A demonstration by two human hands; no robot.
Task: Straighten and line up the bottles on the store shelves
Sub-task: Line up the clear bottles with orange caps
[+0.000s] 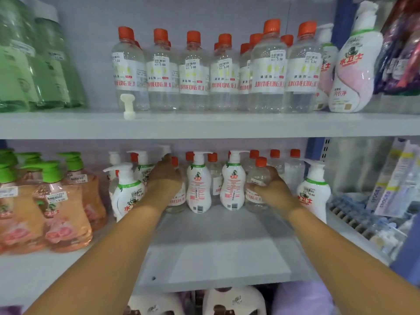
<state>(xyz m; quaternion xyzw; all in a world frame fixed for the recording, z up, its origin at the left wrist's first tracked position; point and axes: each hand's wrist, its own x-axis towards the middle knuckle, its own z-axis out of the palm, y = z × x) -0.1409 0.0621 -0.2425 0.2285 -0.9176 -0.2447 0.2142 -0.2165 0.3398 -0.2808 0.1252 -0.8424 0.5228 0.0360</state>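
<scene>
On the lower shelf (218,242), clear bottles with orange caps stand mixed with white pump bottles (198,185). My right hand (270,189) grips one clear orange-capped bottle (258,176) at its middle, beside a white pump bottle (234,183). My left hand (166,176) reaches deep among the bottles, its fingers at the neck of a white pump bottle (165,150) at the back; another clear bottle (176,201) stands partly hidden behind the wrist. The upper shelf (204,125) holds a row of clear orange-capped bottles (194,71) standing upright.
Peach soap bottles with green pumps (56,201) fill the lower left. Green bottles (34,64) stand upper left. A white-pink pump bottle (354,64) is at the upper right, and a small white plastic piece (128,105) stands on the upper shelf's edge. Packaged goods (368,214) lie at right.
</scene>
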